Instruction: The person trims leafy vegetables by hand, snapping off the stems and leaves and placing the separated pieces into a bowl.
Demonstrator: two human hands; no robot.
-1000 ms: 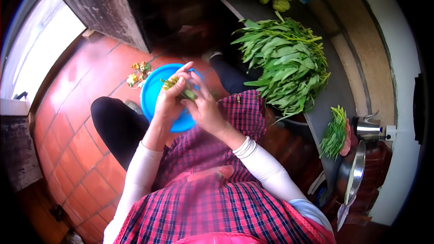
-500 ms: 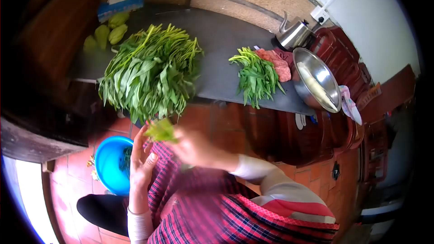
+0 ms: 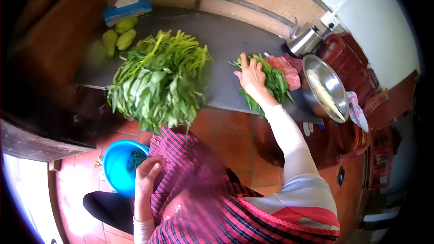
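Note:
My right hand (image 3: 252, 77) lies on the smaller bunch of long-leaved greens (image 3: 276, 81), fingers stretched out and apart over the stems. Down by my lap, my left hand (image 3: 147, 174) is closed with its fingers curled in; whatever they hold, if anything, is hidden. It is beside the blue basin (image 3: 116, 167), which has some dark green bits inside. A large heap of the same kind of greens (image 3: 156, 79) sits on the dark counter, its leaves hanging over the front edge and its stems toward the back.
On the dark counter (image 3: 226, 40) stand a tissue box (image 3: 129, 11), several pale green chayotes (image 3: 125, 39), a steel kettle (image 3: 305, 40) and a steel bowl (image 3: 337, 83) with long whitish pieces. A pink cloth (image 3: 287, 71) lies beside the smaller bunch. Dark red plastic chairs (image 3: 357, 58) stand at the right.
My right hand has moved from above my lap, where it held greens, out to the smaller bunch on the counter. My left hand has dropped lower and its fingers have curled.

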